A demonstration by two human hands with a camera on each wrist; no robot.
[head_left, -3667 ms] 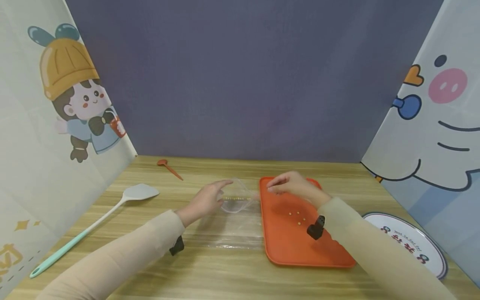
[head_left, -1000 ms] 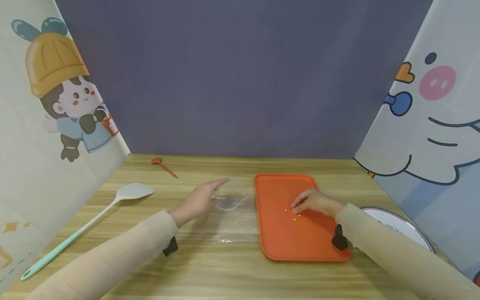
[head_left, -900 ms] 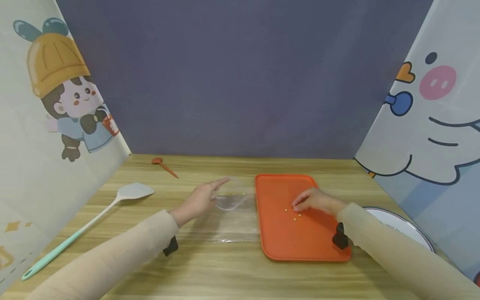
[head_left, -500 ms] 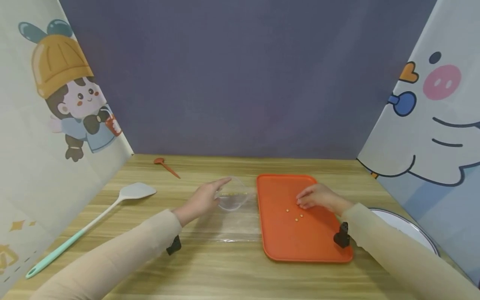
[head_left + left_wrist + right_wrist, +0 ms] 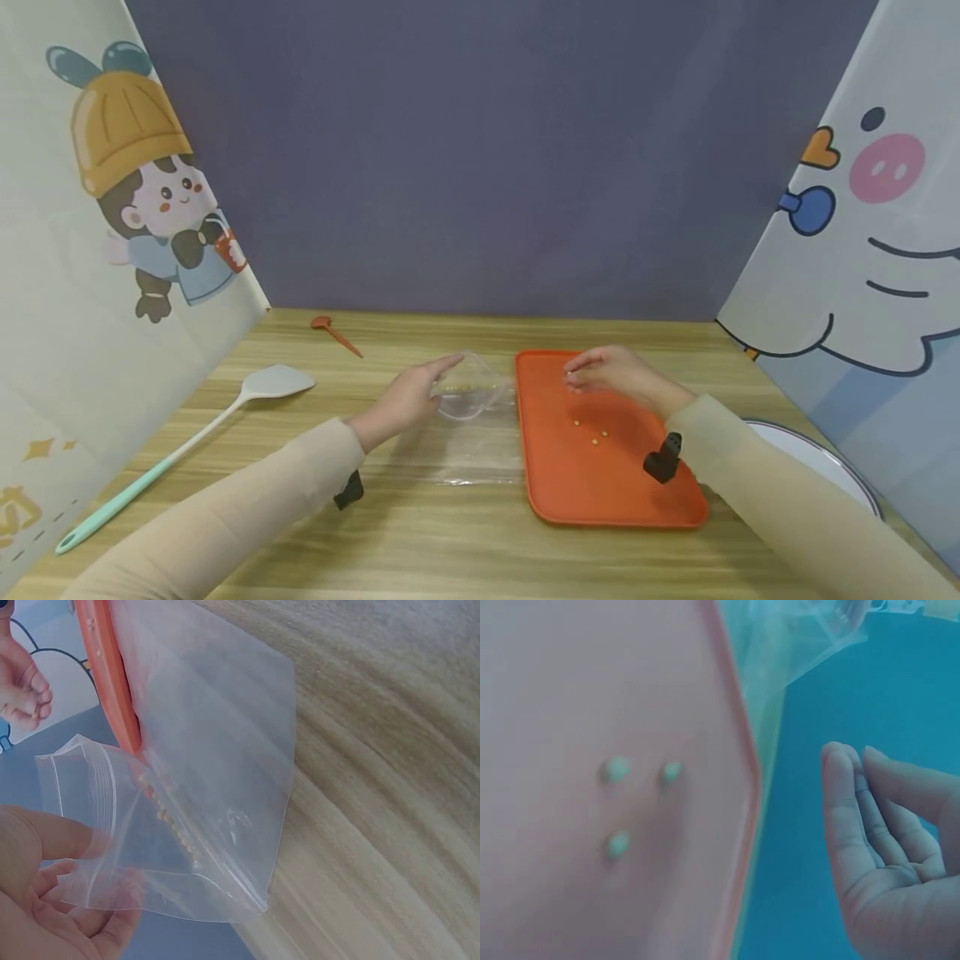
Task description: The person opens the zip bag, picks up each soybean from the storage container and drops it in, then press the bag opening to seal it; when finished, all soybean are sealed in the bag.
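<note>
Left hand (image 5: pixel 405 398) pinches the mouth of a clear plastic zip bag (image 5: pixel 217 705), thumb against fingers; row of small pale-yellow beans (image 5: pixel 176 830) inside. Bag on wood-grain table (image 5: pixel 450 554), just left of orange-red rectangular tray (image 5: pixel 592 500). Right hand (image 5: pixel 618 375) above tray's far part, fingertips narrowed on one pale bean (image 5: pixel 569 377), barely visible. Three loose beans (image 5: pixel 595 442) on tray, nearer.

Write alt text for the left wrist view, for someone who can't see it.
The left hand grips the mouth of a clear plastic zip bag, a row of small round beige beans inside. At upper left are an orange rectangular tray and the bare right hand; pale-brown wood-grain tabletop fills the right side.
</note>
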